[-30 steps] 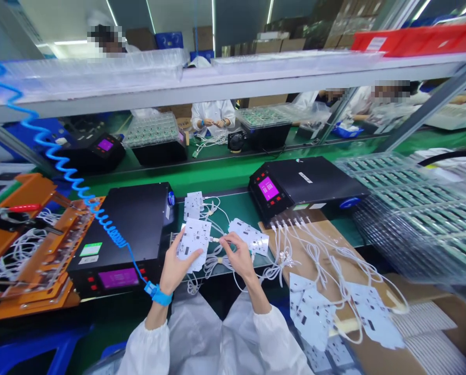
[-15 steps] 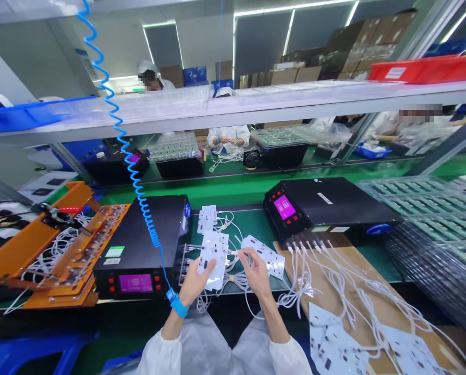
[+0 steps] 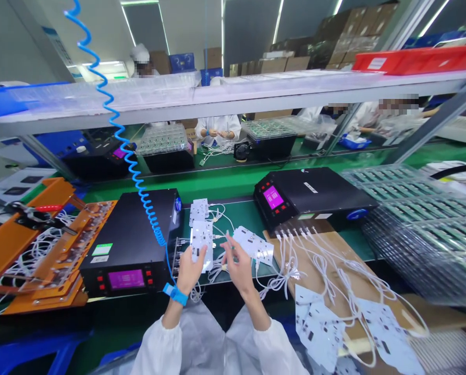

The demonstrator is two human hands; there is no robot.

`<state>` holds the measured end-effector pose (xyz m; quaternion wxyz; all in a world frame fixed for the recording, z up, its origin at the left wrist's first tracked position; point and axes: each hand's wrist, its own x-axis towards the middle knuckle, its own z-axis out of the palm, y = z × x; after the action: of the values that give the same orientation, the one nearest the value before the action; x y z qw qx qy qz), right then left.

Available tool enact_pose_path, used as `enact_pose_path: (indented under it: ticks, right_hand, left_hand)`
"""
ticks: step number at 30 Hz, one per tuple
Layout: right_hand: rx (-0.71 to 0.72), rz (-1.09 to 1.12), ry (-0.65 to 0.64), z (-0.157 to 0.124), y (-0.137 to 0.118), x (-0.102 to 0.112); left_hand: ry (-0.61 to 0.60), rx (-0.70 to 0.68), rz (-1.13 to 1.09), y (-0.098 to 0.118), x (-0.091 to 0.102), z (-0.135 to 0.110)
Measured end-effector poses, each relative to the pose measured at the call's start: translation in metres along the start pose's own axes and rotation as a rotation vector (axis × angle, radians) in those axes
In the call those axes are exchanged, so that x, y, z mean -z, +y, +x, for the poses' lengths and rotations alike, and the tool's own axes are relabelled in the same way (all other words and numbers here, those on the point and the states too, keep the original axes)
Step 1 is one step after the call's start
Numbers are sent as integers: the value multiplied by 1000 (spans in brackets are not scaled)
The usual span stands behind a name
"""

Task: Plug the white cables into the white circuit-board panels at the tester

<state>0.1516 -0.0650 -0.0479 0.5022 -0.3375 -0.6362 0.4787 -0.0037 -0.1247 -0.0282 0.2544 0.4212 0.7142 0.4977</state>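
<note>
White sleeves (image 3: 158, 344) lead forward. The left hand (image 3: 189, 270) clamps a white circuit board (image 3: 205, 235) above the green bench (image 3: 244, 210); apart from it, the right hand (image 3: 238, 263), fingers parted, hovers beside the board's cable (image 3: 219, 237), touch unclear. Black boxes (image 3: 127, 219) flank them; beyond come a shelf (image 3: 233, 107) and, farther, a co-worker (image 3: 229, 124).

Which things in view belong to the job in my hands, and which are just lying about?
Belongs to the job:
flat white circuit board, held in your left hand
slim white cable plug at its edge, near your right hand

Apparently lying about:
long red plastic tray, upper right
brown cardboard boxes stacked at the back
</note>
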Motion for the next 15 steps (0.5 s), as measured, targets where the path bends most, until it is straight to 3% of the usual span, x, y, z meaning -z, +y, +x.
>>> enact_pose_path:
  ticks: [7, 15]
  right_hand:
    - [202, -73, -107, 5, -6, -21]
    - [227, -110, 31, 15, -18, -29]
  left_hand:
    - [53, -160, 149, 2, -8, -3]
    - [18, -252, 207, 1, -19, -6]
